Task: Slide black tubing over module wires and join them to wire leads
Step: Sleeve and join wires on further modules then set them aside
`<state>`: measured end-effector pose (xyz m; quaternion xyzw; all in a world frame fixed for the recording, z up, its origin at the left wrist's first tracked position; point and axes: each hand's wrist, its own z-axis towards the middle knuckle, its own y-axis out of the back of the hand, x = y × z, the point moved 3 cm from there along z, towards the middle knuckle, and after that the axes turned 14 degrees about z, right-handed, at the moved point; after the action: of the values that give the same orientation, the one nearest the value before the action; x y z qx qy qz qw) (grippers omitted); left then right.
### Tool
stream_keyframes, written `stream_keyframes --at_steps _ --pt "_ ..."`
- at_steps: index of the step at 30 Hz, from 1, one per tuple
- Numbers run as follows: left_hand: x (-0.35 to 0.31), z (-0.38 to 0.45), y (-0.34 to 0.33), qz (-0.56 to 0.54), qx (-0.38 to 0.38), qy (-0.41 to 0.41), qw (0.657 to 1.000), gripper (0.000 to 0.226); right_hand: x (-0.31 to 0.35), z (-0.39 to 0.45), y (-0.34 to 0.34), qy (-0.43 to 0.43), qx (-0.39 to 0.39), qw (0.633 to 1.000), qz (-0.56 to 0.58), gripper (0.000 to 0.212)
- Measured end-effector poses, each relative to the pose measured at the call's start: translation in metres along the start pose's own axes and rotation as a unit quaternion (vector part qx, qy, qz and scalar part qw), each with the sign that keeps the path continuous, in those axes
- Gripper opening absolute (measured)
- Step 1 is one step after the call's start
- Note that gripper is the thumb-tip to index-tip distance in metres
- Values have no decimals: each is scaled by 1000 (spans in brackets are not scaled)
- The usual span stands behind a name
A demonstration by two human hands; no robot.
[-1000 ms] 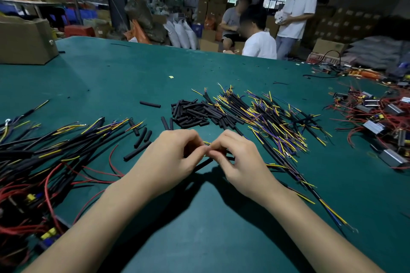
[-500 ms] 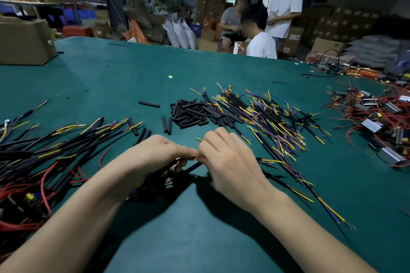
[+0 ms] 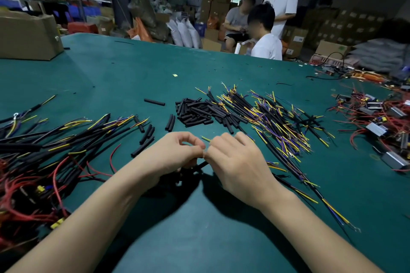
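Note:
My left hand [image 3: 175, 153] and my right hand [image 3: 235, 162] meet fingertip to fingertip over the green table [image 3: 111, 73]. Both pinch thin wire ends at the point where they touch. A black sleeved wire lead [image 3: 199, 165] runs down and left from that pinch under my left hand. A yellow wire tip [image 3: 205, 139] shows just above my right fingers. A heap of short black tubing pieces [image 3: 195, 111] lies beyond my hands. What my left palm covers is hidden.
A pile of wire leads [image 3: 277, 122] with yellow and purple ends spreads at centre right. Finished assemblies [image 3: 44, 150] with red wires lie at left. Modules [image 3: 377, 122] with red wires sit at far right. A cardboard box [image 3: 26, 37] stands back left. People are beyond the table.
Both hands came slightly nearer to me after one second ago and stay joined at the fingertips. The black lead now trails under my left hand. The standing person behind shifted left.

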<state>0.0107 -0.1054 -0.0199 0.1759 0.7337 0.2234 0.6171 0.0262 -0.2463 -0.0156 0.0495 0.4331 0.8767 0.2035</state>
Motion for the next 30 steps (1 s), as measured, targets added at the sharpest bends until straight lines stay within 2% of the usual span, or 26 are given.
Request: stream_keyframes --at_steps 2,5,8,11,15,18,20,22,25,27,29,30 --pt "-4 -1 3 72 -48 -78 993 11 -7 -2 1 -76 -21 994 81 14" --pt "-11 -6 5 187 -121 -204 953 15 -15 -6 1 -161 -36 967 194 10" --pt "-14 -9 8 241 -133 -284 919 10 -18 -8 -4 -194 -35 947 253 6" --pt "-13 -9 6 296 -130 -315 892 10 -21 -9 -7 -222 -42 927 298 7" --pt "-12 -8 2 342 -139 -311 876 16 -21 -9 -7 -237 -36 925 295 6" --pt "-11 -7 0 341 -141 -307 877 17 -15 -7 -5 -194 -20 958 210 7" --pt "-12 -6 1 309 -138 -285 897 14 -11 -6 -4 -165 -6 975 148 9" --pt "-12 -6 5 275 -111 -246 923 13 -13 -6 -3 -170 -3 972 160 9" --pt "-6 -6 20 250 -70 -154 953 44 -23 -9 -3 -213 -23 945 247 8" --pt "-5 -6 33 269 -118 -120 948 41 -26 -11 -5 -232 -30 930 283 7" --pt "-9 -7 44 261 -228 -130 929 24 -27 -12 -8 -244 -32 923 295 7" --pt "-11 -9 47 247 -275 -138 919 23 -27 -13 -9 -249 -33 921 297 7"
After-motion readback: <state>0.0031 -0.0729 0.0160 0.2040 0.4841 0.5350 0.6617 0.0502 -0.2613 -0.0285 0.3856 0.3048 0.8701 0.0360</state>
